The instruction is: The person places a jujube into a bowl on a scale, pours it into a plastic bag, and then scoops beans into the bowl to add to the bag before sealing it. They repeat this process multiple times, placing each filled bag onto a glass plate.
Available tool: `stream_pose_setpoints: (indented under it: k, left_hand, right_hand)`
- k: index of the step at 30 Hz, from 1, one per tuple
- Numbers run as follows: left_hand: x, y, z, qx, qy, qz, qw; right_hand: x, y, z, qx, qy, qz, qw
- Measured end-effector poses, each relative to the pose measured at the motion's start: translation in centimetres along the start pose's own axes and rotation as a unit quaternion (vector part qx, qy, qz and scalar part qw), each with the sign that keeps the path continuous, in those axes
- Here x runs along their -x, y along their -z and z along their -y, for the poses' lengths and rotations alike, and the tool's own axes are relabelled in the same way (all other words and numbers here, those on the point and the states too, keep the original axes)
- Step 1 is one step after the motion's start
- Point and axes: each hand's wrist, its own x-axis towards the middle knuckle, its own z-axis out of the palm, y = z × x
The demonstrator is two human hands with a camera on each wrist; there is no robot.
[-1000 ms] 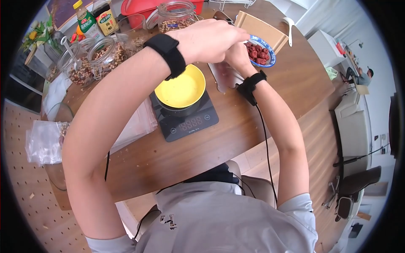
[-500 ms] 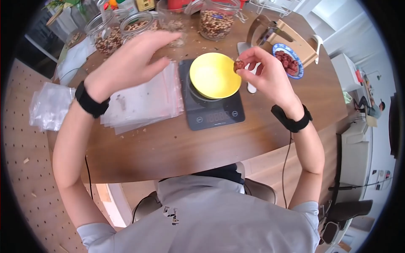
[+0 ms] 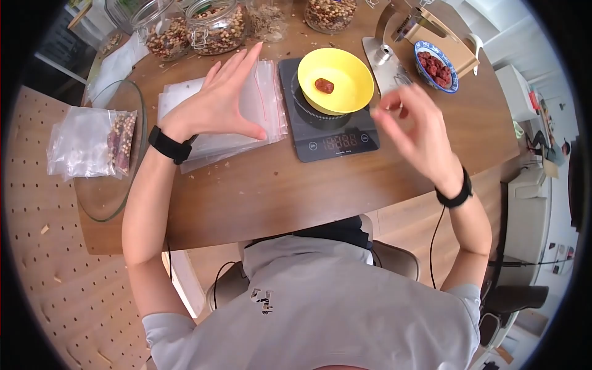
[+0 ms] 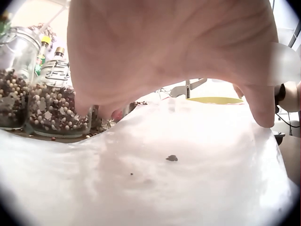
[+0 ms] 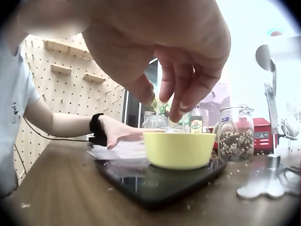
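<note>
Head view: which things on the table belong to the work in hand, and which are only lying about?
Likely belonging:
round yellow bowl
oval reddish piece inside
flat black digital scale
blue-and-white patterned bowl of red pieces
flat clear plastic bags

Probably lying about:
white long-handled spoon
tan rectangular board

the person wears a loose grey shirt (image 3: 345,296) with short, paler grey sleeves (image 3: 464,308) ending above the elbow. a small marking (image 3: 262,301), dark with lighter patches, sits on the chest. the left hand (image 3: 216,108) and right hand (image 3: 422,129) are bare. each wrist carries a wide black band (image 3: 455,190); a thin black cable (image 3: 438,240) trails from the right one.
</note>
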Motion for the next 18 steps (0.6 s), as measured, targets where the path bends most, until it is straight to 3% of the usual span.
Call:
stream_pose_setpoints:
  k: [1,3,8,11,14,18]
  left_hand:
    - [-0.1,0.0,-0.1,0.003,0.007,0.006,1.0]
    - [-0.3,0.0,-0.2,0.015,0.013,0.017,1.0]
    - [-0.5,-0.6,0.0,0.035,-0.004,0.01,0.999]
    - [-0.4,-0.6,0.2,0.051,-0.025,-0.012,0.998]
    - [-0.3,-0.3,-0.3,0.052,-0.037,-0.026,0.998]
    - [0.0,0.3,-0.9,0.055,-0.069,-0.042,0.995]
  right_hand:
    - [1.5,0.2,0.1,0.0,-0.015,0.013,1.0]
    - [3.7,-0.3,0.0,0.025,0.082,0.007,0.996]
    - [7.0,-1.9,0.7,0.015,0.045,0.128,0.991]
    - [6.8,-2.4,1.3,0.031,0.049,0.136,0.989]
    - [5.4,-3.8,3.2,-0.04,0.109,0.143,0.983]
    - [3.6,-5.6,4.6,-0.037,0.153,0.173,0.972]
